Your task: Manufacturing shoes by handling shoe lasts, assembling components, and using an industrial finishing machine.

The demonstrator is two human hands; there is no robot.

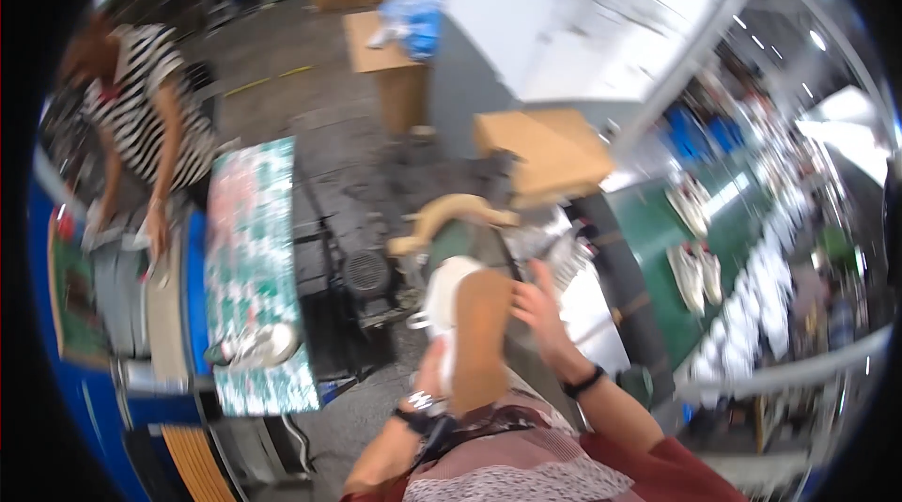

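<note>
A white shoe is tipped over in front of my body, its tan sole turned up toward me. My left hand is closed around its left side near the lower end. On the other side, my right hand has its fingers apart, their tips at the sole's right edge; blur hides whether they touch it. Just beyond the shoe is a machine with a curved tan padded part and a green surface. A second shoe lies on a worn green-and-white table to my left.
A co-worker in a striped top handles grey pieces at far left. A cardboard box stands beyond the machine. On the right, a green conveyor carries white shoes. A motor sits low on the floor.
</note>
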